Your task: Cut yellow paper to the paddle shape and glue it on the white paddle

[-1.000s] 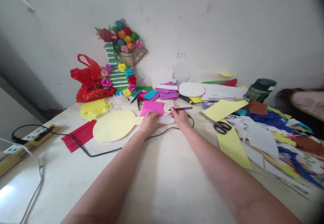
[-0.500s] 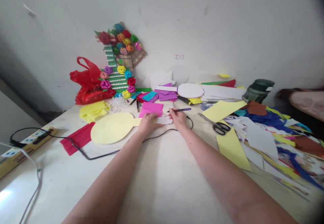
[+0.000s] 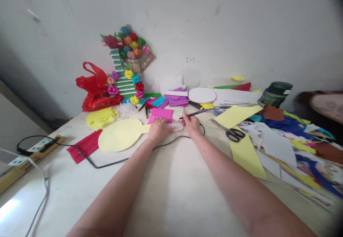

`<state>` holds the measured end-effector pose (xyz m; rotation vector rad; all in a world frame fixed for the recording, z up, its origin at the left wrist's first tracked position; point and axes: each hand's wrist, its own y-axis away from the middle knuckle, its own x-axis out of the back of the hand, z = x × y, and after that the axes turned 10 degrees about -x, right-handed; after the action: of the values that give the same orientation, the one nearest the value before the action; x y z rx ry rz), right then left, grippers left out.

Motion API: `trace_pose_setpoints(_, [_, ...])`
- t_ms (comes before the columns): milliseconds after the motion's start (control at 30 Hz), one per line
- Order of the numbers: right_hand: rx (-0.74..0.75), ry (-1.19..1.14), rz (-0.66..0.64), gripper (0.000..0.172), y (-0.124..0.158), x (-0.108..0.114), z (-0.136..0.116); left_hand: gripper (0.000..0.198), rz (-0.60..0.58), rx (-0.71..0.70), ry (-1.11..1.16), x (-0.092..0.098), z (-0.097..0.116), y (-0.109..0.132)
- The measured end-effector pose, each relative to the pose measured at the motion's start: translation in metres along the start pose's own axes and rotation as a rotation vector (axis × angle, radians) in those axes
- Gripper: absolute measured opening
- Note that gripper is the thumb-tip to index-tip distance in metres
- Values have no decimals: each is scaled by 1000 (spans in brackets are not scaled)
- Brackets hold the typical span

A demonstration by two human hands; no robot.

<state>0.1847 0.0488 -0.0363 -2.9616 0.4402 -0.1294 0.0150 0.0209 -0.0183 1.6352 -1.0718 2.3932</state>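
Note:
My left hand [image 3: 158,130] lies flat with fingers spread, pressing where the narrow handle of a yellow paddle-shaped paper cutout [image 3: 120,135] meets a white paper strip [image 3: 178,127]. The strip has a rounded end and comes out to the right of the fingers. Partly beneath its far side shows a bright pink paper [image 3: 160,114]. Just right of the strip, my right hand [image 3: 190,124] is closed around a dark purple pen [image 3: 197,113], its tip pointing left near the strip's end. A small white item [image 3: 183,111] behind the pen is too small to make out.
Black-handled scissors [image 3: 234,134] lie on yellow paper at right, beside heaped paper scraps [image 3: 281,144]. A black cable [image 3: 112,165] crosses from a power strip [image 3: 37,151]. Behind stand paper flowers [image 3: 131,44], a red bag [image 3: 92,87], a white paddle cutout [image 3: 202,95] and a green jar [image 3: 276,94].
My right hand has moved slightly right, with the pen tilted up more at its back end. The left hand's fingers have spread a little, and the view has shifted slightly.

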Motion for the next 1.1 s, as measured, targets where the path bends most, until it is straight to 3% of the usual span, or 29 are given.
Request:
trace_pose_setpoints(300, [10, 69, 4, 39, -1, -6, 4, 25, 36, 14, 69, -2, -2, -8])
trace_pose_setpoints(533, [-4, 89, -9, 36, 0, -5, 3, 28, 56, 69, 135, -6, 5, -14])
trace_pose_setpoints(933, [2, 123, -33, 35, 1, -5, 1, 16, 33, 65, 75, -14, 5, -18])
trace_pose_setpoints(1100, [-1, 127, -15, 36, 0, -5, 2, 36, -32, 54, 28, -7, 10, -15])
